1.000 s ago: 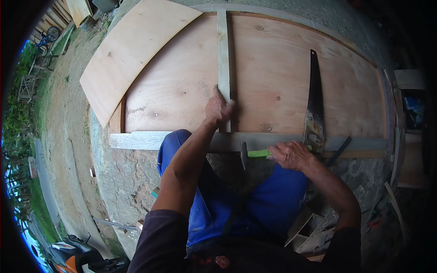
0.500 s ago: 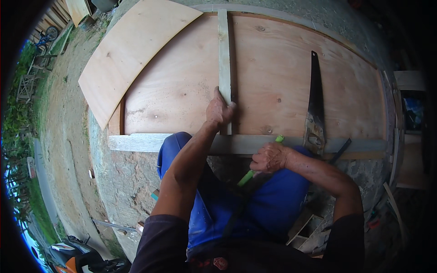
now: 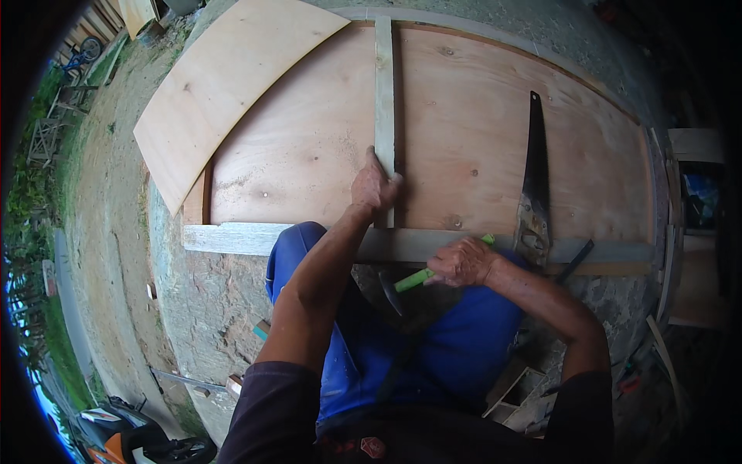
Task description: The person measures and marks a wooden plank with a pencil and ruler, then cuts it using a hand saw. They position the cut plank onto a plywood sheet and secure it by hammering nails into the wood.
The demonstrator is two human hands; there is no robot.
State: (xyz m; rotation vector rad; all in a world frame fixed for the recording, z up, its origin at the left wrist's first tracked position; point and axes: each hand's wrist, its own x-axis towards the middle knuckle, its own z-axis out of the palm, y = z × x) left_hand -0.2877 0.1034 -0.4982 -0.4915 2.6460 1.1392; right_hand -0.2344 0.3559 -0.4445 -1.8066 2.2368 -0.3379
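My left hand is wrapped round the near part of a pale wooden crosspiece. That strip runs across a plywood panel bordered by a wooden frame. Over my right thigh, my right hand grips a hammer by its green handle. The dark hammer head points left and hangs between my knees, just below the frame's near rail. A handsaw lies on the right half of the panel, its handle resting over the near rail.
A curved plywood sheet overlaps the panel's far left corner. A dark flat bar leans by the near rail at right. Below my right thigh is a wooden box. A motorcycle stands at lower left.
The hammer has swung in my right hand, its head rising into view on the left and the handle tilting flatter. My left hand keeps its hold on the crosspiece.
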